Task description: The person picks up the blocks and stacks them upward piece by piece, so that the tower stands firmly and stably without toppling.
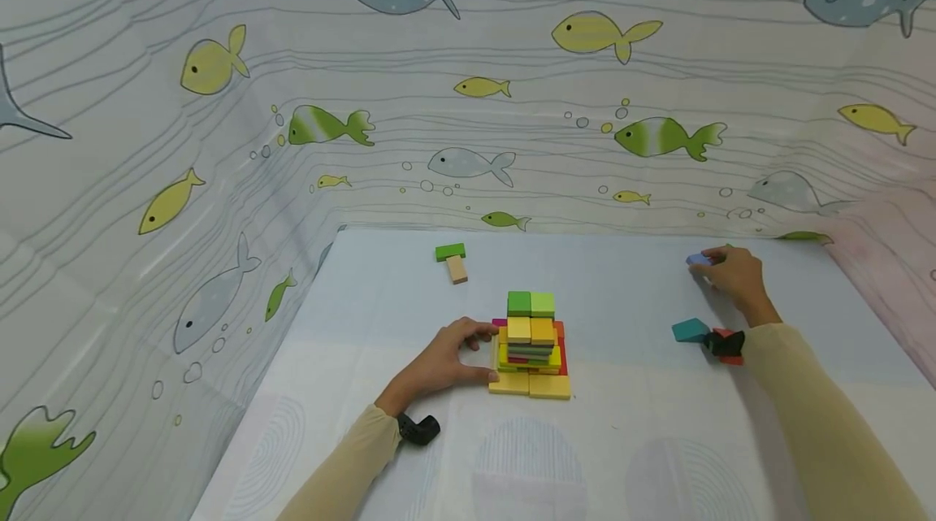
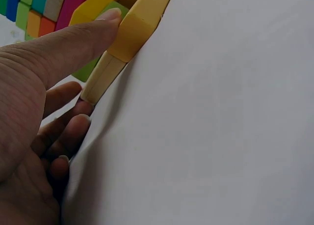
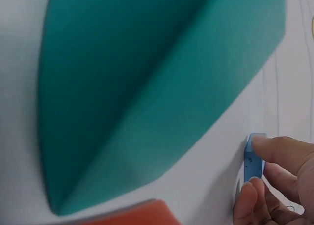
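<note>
A tower of stacked colored wooden blocks [image 1: 530,332] stands mid-table, with two green blocks on top and yellow blocks along its front base. My left hand [image 1: 444,357] is at its left side, thumb stretched to the front corner and fingers farther back. In the left wrist view the straight thumb touches a yellow block [image 2: 133,36], and the fingertips lie by the end of a pale wood block [image 2: 103,77]. Toward the back right, my right hand [image 1: 737,277] pinches a blue block [image 3: 253,165] between thumb and fingers, close over the table.
A teal block [image 1: 689,331] and a red block [image 1: 734,360], partly covered by the black wrist camera [image 1: 724,344], lie below the right hand. Back left are a green block [image 1: 449,251] and a tan block [image 1: 457,269]. A fish-patterned curtain [image 1: 409,49] encloses the table.
</note>
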Demonstrator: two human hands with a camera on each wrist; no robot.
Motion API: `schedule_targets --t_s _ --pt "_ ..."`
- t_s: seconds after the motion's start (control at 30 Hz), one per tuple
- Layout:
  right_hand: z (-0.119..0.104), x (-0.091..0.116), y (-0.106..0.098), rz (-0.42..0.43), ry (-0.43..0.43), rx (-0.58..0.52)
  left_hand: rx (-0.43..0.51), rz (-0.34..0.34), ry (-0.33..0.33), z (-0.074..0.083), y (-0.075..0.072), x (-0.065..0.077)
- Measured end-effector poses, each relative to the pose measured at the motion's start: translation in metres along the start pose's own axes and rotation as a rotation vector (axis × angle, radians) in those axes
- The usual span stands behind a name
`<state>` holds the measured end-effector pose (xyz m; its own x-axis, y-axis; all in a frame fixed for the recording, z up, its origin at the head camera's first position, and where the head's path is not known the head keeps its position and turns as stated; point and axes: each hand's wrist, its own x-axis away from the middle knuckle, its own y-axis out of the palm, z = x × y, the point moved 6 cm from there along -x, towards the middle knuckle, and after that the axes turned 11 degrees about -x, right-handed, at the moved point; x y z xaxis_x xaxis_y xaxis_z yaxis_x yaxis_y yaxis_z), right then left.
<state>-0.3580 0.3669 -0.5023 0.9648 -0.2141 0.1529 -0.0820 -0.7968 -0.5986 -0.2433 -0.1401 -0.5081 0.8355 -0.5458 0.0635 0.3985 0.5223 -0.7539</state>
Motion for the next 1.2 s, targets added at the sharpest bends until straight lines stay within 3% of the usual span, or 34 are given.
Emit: schedule_targets --t_s 0.37,0.6,1.2 --pt "-0.022 0.022 0.003 -0.05 -0.073 -0.018 -0.007 0.01 0.012 0.0 -0.001 0.0" --pt "-0.062 0.053 0.01 -0.069 -0.22 -0.038 0.001 0.009 0.002 -0.001 0.0 -0.001" --pt "-0.171 0.153 0.054 -0.129 -0.635 -0.122 0.005 0.011 0.009 -0.001 0.002 -0.001"
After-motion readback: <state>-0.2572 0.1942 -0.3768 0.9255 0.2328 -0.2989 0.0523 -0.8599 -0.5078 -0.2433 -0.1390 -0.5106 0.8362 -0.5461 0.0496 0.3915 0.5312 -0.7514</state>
